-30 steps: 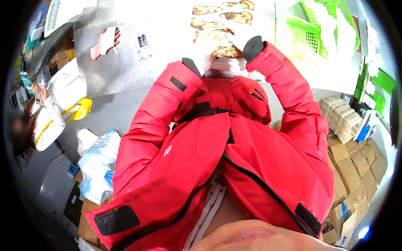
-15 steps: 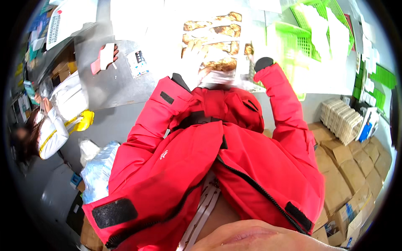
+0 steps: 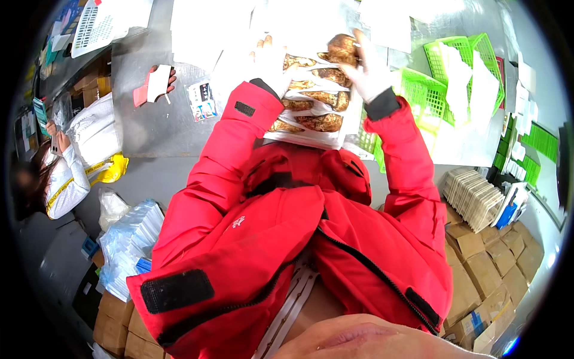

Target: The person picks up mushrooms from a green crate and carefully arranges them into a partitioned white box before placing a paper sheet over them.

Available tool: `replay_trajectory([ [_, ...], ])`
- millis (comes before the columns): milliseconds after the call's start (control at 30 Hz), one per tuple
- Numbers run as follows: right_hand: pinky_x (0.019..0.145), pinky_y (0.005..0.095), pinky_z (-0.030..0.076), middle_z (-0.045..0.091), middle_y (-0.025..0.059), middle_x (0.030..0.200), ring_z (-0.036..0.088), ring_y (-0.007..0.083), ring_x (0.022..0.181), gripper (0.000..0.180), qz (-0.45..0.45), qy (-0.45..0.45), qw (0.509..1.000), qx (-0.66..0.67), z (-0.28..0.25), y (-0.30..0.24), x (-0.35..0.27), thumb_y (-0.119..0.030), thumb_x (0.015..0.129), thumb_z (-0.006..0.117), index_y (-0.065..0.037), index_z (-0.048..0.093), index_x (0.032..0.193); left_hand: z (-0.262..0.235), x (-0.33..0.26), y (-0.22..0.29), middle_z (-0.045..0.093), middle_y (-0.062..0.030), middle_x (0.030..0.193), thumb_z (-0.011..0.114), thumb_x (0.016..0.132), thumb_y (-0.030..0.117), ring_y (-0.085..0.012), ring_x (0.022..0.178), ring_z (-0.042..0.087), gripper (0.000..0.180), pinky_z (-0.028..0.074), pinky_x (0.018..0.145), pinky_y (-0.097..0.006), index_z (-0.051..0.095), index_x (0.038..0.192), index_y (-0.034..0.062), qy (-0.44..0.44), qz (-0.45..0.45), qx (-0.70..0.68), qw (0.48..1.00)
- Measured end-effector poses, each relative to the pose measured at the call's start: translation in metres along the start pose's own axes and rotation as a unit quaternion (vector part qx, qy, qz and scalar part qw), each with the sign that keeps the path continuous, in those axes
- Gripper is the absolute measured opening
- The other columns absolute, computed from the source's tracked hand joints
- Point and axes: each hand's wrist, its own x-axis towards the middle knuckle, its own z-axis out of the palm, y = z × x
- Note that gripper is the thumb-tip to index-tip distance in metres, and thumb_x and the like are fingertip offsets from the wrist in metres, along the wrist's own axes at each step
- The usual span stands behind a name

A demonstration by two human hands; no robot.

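Observation:
In front of me is a white box (image 3: 306, 140) holding several brown-and-white mushrooms (image 3: 320, 123) laid in a row with white dividers or wrapping between them. At the box's far right corner my right hand (image 3: 369, 73) has its thumb and fingers round a large brown mushroom (image 3: 342, 49), which rises above the others. Along the left side of the box is my left hand (image 3: 270, 67), its fingers stretched out and pointing away from me, holding nothing that I can see. Strong glare washes out part of both hands.
Green plastic baskets (image 3: 421, 96) stand right of the box, some with white sheets. A pink-and-white object shaped like a hand (image 3: 156, 85) and a printed packet (image 3: 202, 100) lie left. Cardboard boxes (image 3: 478, 272) are stacked at lower right. Another person (image 3: 66, 173) is at far left.
My left hand has left the mushrooms for the box's left side. My right hand, unclear before, is now on a mushroom at the far right corner. The view has shifted slightly.

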Motion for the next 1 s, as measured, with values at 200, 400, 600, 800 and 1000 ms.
replay_trajectory([
  [200, 0.07, 0.0331, 0.045, 0.056, 0.013, 0.092, 0.054, 0.0239, 0.08, 0.061, -0.106, -0.098, 0.99, -0.004, 0.073, -0.005, 0.053, -0.007, 0.077, 0.064, -0.018, 0.04, 0.131, 0.003, -0.008, -0.006, 0.04, -0.0243, 0.128, 0.064, 0.073, 0.037, -0.0395, 0.118, 0.038, 0.049, 0.032, 0.097, -0.049, 0.053, 0.111, 0.0098, 0.023, -0.017, -0.072, 0.997],
  [400, 0.037, 0.0261, 0.033, 0.048, 0.0051, 0.067, 0.038, 0.013, 0.042, 0.035, 0.073, -0.07, 0.961, 0.257, 0.09, 0.0, 0.048, -0.037, 0.087, 0.055, -0.003, 0.059, 0.089, 0.002, -0.009, -0.004, 0.043, -0.0228, 0.125, 0.069, 0.068, 0.029, -0.0376, 0.116, 0.041, 0.05, 0.035, 0.095, -0.046, 0.052, 0.11, 0.0077, 0.047, -0.011, -0.104, 0.993],
  [600, 0.062, 0.0312, 0.046, 0.054, 0.0104, 0.084, 0.051, 0.0202, 0.066, 0.041, 0.014, -0.112, 0.984, 0.141, 0.084, -0.006, 0.05, -0.006, 0.077, 0.058, -0.011, 0.047, 0.117, 0.001, -0.012, -0.003, 0.043, -0.0251, 0.125, 0.069, 0.069, 0.021, -0.0417, 0.114, 0.041, 0.049, 0.036, 0.095, -0.047, 0.052, 0.112, 0.0052, 0.041, -0.008, -0.135, 0.99],
  [800, 0.068, 0.0276, 0.049, 0.06, 0.0121, 0.093, 0.06, 0.018, 0.081, 0.054, -0.105, -0.095, 0.978, 0.15, 0.086, 0.009, 0.055, -0.001, 0.077, 0.064, -0.016, 0.048, 0.127, 0.002, -0.011, -0.004, 0.043, -0.0251, 0.125, 0.069, 0.07, 0.02, -0.0412, 0.115, 0.041, 0.048, 0.036, 0.096, -0.046, 0.051, 0.111, 0.003, 0.039, -0.002, -0.145, 0.989],
  [1000, 0.048, 0.0212, 0.041, 0.059, 0.0026, 0.086, 0.05, 0.0062, 0.057, 0.031, 0.141, -0.193, 0.887, 0.394, 0.088, 0.001, 0.056, -0.017, 0.092, 0.049, -0.018, 0.054, 0.123, 0.013, -0.012, -0.007, 0.044, -0.0255, 0.124, 0.069, 0.069, 0.019, -0.0423, 0.115, 0.041, 0.046, 0.035, 0.097, -0.047, 0.052, 0.108, 0.0006, 0.054, 0.006, -0.156, 0.986],
])
